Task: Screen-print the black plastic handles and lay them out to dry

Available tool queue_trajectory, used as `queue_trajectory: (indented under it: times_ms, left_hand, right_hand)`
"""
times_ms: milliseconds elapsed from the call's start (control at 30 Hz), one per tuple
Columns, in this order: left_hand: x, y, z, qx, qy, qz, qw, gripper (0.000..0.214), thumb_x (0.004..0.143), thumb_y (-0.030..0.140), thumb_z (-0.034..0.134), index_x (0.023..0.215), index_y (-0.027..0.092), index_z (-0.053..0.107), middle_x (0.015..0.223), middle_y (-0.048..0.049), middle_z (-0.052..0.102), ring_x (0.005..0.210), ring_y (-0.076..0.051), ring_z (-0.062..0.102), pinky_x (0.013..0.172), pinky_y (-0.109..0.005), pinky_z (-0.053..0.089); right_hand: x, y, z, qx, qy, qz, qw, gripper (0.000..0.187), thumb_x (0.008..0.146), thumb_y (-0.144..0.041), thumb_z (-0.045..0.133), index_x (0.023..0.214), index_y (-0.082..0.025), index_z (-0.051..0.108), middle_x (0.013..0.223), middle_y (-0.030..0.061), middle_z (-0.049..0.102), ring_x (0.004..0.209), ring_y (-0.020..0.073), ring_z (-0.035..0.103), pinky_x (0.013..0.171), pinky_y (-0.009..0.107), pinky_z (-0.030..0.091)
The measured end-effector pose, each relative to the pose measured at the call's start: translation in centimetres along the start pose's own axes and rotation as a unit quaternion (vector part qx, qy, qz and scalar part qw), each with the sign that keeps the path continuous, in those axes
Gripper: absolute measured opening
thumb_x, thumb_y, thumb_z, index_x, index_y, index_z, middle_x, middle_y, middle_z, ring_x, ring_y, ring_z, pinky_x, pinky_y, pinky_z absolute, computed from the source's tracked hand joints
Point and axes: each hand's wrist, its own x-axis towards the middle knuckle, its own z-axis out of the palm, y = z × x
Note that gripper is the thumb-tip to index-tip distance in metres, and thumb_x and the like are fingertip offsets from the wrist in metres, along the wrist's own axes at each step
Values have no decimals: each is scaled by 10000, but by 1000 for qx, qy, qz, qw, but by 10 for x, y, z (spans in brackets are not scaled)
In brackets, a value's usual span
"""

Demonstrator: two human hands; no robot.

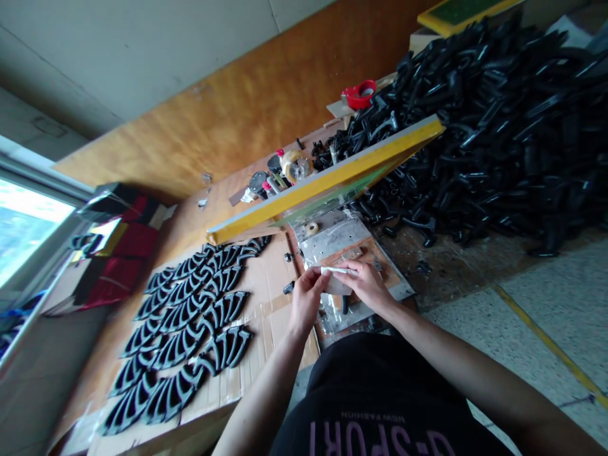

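Between my two hands is a small white rolled piece (pixel 335 270), cloth or paper, I cannot tell which. The fingertips of my left hand (pixel 308 292) pinch its left end. My right hand (pixel 368 284) grips the other end, fingers closed. Both hands are above a grey metal base plate (pixel 339 234) with a brownish block on it. Just beneath them a short black part (pixel 344 304) lies on the plate. Beyond the hands, a yellow-framed printing screen (pixel 327 180) with green mesh is tilted up over the plate.
Rows of black plastic handles (pixel 180 316) lie on cardboard (pixel 266 316) to the left. A large heap of black parts (pixel 494 139) covers the right side. Behind the screen are a red tape dispenser (pixel 360 95), a tape roll (pixel 299 168) and small bottles.
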Motion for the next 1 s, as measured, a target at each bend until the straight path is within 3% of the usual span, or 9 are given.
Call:
queue_trajectory:
  times_ms: [100, 367, 1000]
  left_hand:
    - [18, 13, 7, -20, 26, 29, 999, 296, 750, 436, 738, 823, 155, 680, 694, 29, 612, 580, -63, 486, 578, -176, 393]
    - [48, 51, 24, -73, 25, 98, 992, 300, 752, 441, 737, 814, 151, 687, 679, 24, 593, 566, -58, 483, 559, -175, 407]
    - [66, 72, 41, -123, 70, 141, 980, 227, 711, 372, 758, 698, 171, 653, 651, 20, 576, 588, -77, 512, 580, -198, 426]
  right_hand:
    - [12, -12, 0, 18, 24, -26, 999, 280, 811, -452, 650, 900, -192, 707, 822, 25, 707, 758, 177, 629, 659, 263, 448]
    - [45, -39, -2, 108, 114, -85, 984, 287, 755, -453, 693, 879, -194, 692, 836, 29, 705, 780, 186, 625, 691, 282, 469]
    - [65, -50, 1, 126, 156, -140, 970, 313, 784, -488, 653, 892, -197, 691, 855, 33, 694, 803, 171, 609, 727, 280, 458]
